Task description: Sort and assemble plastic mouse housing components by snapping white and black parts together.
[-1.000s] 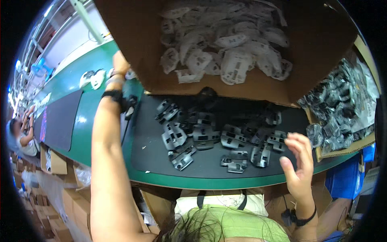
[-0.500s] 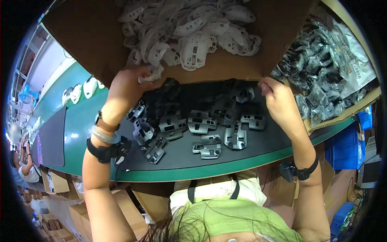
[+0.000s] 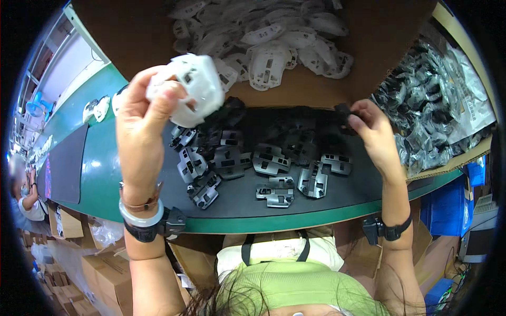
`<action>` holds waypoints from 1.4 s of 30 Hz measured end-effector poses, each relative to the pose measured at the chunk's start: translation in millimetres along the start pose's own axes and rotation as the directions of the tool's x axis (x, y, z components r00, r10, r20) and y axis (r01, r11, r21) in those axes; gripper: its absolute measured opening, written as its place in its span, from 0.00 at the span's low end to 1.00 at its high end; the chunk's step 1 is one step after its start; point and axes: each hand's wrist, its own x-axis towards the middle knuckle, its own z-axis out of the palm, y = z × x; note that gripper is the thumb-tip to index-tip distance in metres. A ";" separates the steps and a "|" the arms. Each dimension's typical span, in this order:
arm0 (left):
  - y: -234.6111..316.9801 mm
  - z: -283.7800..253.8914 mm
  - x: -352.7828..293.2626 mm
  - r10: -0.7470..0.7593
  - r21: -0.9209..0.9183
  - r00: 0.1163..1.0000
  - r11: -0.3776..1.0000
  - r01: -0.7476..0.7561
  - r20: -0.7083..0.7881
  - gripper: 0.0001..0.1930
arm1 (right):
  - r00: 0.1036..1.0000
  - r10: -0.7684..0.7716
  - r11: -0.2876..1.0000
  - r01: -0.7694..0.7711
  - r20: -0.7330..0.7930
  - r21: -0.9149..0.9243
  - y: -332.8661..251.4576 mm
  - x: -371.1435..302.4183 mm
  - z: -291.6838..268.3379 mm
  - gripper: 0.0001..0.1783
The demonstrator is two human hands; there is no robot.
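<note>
Across the bench [image 3: 103, 158]: green top; a mat covers the working side, with an open box at the far side.
Box [image 3: 390, 37]: open toward the person; contains heaped white shells [image 3: 266, 66]. Draw shells singly, as their edges would probably snag.
Mat [image 3: 237, 205]: dark; its near part is better lit than the shadowed strip by the box, so handling there should be easier.
Carton [image 3: 448, 166]: right of the box, filled with bagged parts [image 3: 432, 105]. Keep the right forearm off its edge, which could catch film.
Left hand [image 3: 142, 121]: raised, grasping one shell, thumb on the near side and fingers behind.
Right hand [image 3: 377, 131]: at the mat's far right; thumb and fingers curled in toward a dark piece. Whether they grip it cannot be told.
Held shell [image 3: 203, 79]: white, pierced, tilted; in the air before the box's left part. Press lightly at the rim, since a thin wall may flex; turn the openings to the eye for checking.
Grey parts [image 3: 271, 160]: spread over the mat, some touching. Avoid resting the shell on them; scratching is likely.
Dark piece [image 3: 342, 109]: at the right fingertips, too dark to identify. Bring it into light before handling further.
</note>
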 end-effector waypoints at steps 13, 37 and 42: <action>-7.6 71.1 -36.7 -0.191 -0.443 0.909 0.824 0.353 0.369 0.18 | 0.902 -0.426 0.899 0.415 -0.065 -0.141 -115.2 -22.3 63.4 0.34; -17.4 57.8 -40.9 -0.087 -0.165 0.937 0.975 0.151 0.340 0.19 | 0.935 -0.278 0.826 0.115 0.222 0.552 -80.6 -33.0 98.9 0.45; -27.0 69.7 -38.4 0.042 -0.293 0.950 0.955 0.053 0.311 0.30 | 0.879 -0.477 0.879 0.477 0.015 -0.014 -66.4 -30.1 86.8 0.35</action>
